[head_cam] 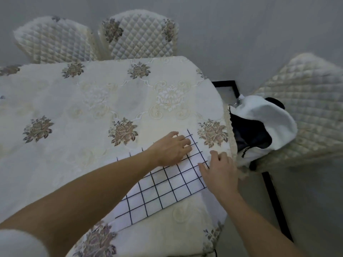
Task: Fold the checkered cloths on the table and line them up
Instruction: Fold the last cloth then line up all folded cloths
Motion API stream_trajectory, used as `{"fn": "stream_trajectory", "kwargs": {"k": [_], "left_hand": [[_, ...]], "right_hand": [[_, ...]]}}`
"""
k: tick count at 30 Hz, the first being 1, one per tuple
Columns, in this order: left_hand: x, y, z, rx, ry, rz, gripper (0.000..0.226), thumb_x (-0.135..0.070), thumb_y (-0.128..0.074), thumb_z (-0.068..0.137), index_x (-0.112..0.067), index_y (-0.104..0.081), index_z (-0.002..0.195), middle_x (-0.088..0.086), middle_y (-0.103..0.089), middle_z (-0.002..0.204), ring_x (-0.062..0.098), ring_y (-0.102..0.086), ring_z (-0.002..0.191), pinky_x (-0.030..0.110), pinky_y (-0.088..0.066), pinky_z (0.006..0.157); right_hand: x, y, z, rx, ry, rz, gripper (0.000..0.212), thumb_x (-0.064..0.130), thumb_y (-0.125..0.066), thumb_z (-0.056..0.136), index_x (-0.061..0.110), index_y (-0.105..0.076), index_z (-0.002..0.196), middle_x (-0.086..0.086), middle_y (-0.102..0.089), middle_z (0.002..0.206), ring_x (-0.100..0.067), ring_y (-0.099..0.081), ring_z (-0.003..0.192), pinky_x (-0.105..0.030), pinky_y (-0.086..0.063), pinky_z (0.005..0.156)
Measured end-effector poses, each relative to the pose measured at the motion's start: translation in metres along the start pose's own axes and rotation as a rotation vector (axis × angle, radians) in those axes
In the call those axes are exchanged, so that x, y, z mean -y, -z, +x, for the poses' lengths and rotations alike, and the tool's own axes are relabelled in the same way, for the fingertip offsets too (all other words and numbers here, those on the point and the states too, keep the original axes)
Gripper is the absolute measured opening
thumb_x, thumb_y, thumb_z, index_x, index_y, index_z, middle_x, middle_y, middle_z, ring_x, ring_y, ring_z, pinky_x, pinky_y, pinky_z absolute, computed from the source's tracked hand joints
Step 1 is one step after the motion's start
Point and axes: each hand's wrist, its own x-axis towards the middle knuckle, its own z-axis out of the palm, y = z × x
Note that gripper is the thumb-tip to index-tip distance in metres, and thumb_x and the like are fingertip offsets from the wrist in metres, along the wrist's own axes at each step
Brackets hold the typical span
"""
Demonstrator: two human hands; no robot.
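Observation:
A white cloth with a dark grid pattern (163,190) lies folded into a long strip near the table's right front corner. My left hand (171,150) rests flat on the cloth's far end, fingers spread and straight. My right hand (220,172) lies at the cloth's right edge, its fingers curled over the border near the table rim; whether it pinches the fabric cannot be made out. Both forearms reach in from the bottom of the view. Only one checkered cloth is visible.
The table (92,108) carries a cream floral tablecloth. Two quilted chairs (137,34) stand at the far side. A third chair on the right (306,112) holds a white and black garment (263,127). The table's right edge runs close to my right hand.

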Motion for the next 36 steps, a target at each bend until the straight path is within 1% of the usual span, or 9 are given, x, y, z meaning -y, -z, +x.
{"fn": "stream_trajectory", "kwargs": {"k": [3,9,16,19,21,23,28,33,36], "left_hand": [[-0.009,-0.002,0.028,-0.005,-0.126,-0.011,0.037,-0.019,-0.052,0.092,-0.013,-0.057,0.128,0.009,-0.056,0.134,0.028,-0.058,0.114,0.047,-0.044,0.1],[-0.012,-0.005,0.055,0.055,-0.211,-0.11,0.046,-0.017,-0.05,0.094,-0.014,-0.049,0.14,0.009,-0.048,0.145,0.027,-0.052,0.126,0.042,-0.047,0.096],[-0.004,-0.005,0.058,0.091,-0.241,-0.108,0.044,-0.025,-0.056,0.091,-0.022,-0.053,0.135,0.004,-0.051,0.133,0.025,-0.056,0.112,0.04,-0.049,0.088],[-0.002,-0.007,0.06,0.073,-0.25,-0.098,0.045,-0.028,-0.06,0.087,-0.023,-0.054,0.132,0.003,-0.053,0.13,0.024,-0.056,0.11,0.041,-0.048,0.091],[0.0,-0.007,0.061,0.077,-0.254,-0.103,0.045,-0.029,-0.062,0.086,-0.024,-0.054,0.13,0.003,-0.053,0.13,0.024,-0.055,0.11,0.042,-0.047,0.093],[0.001,-0.006,0.064,0.086,-0.258,-0.112,0.043,-0.03,-0.061,0.087,-0.024,-0.054,0.129,0.003,-0.052,0.13,0.025,-0.054,0.111,0.043,-0.046,0.095],[0.005,-0.006,0.074,0.036,-0.237,-0.103,0.033,-0.03,-0.057,0.091,-0.018,-0.058,0.121,0.006,-0.057,0.12,0.027,-0.057,0.106,0.046,-0.044,0.099],[0.018,-0.009,0.083,-0.033,-0.142,-0.103,0.026,-0.025,-0.05,0.091,-0.015,-0.06,0.113,0.008,-0.059,0.099,0.03,-0.06,0.085,0.045,-0.049,0.087],[0.024,-0.008,0.087,0.018,-0.086,-0.092,0.022,-0.02,-0.047,0.097,-0.013,-0.059,0.113,0.008,-0.056,0.104,0.03,-0.058,0.086,0.041,-0.046,0.08]], "right_hand": [[-0.002,-0.001,-0.006,0.024,-0.063,0.006,0.052,0.051,-0.073,0.08,0.01,-0.058,0.108,-0.012,-0.057,0.095,-0.032,-0.056,0.084,-0.042,-0.047,0.068],[0.0,0.005,-0.001,0.125,-0.223,0.041,0.054,0.06,-0.058,0.089,0.014,-0.049,0.115,-0.007,-0.057,0.115,-0.027,-0.055,0.106,-0.039,-0.046,0.084],[0.002,0.005,0.011,0.24,-0.358,0.235,0.05,0.054,-0.065,0.087,0.013,-0.047,0.107,-0.008,-0.067,0.102,-0.031,-0.063,0.098,-0.038,-0.051,0.077],[-0.002,0.001,0.017,0.302,-0.384,0.301,0.038,0.052,-0.068,0.084,0.017,-0.053,0.087,-0.005,-0.062,0.089,-0.027,-0.061,0.083,-0.033,-0.046,0.066],[-0.005,-0.002,0.022,0.335,-0.378,0.349,0.04,0.046,-0.07,0.083,0.022,-0.043,0.066,-0.005,-0.056,0.081,-0.025,-0.052,0.071,-0.03,-0.036,0.056],[-0.008,-0.004,0.026,0.349,-0.341,0.382,0.041,0.038,-0.07,0.084,0.025,-0.038,0.061,-0.008,-0.059,0.085,-0.026,-0.054,0.071,-0.029,-0.035,0.056],[-0.02,0.01,0.04,0.387,-0.146,0.355,0.031,0.03,-0.065,0.091,0.027,-0.041,0.072,0.0,-0.054,0.085,-0.022,-0.053,0.077,-0.032,-0.041,0.064],[-0.039,0.025,0.068,0.391,-0.061,0.323,0.017,0.031,-0.059,0.096,0.022,-0.047,0.089,0.001,-0.055,0.082,-0.023,-0.052,0.08,-0.036,-0.042,0.067],[-0.044,0.027,0.082,0.337,-0.043,0.319,0.016,0.032,-0.057,0.097,0.023,-0.047,0.09,0.0,-0.058,0.085,-0.025,-0.054,0.084,-0.04,-0.049,0.071]]}}
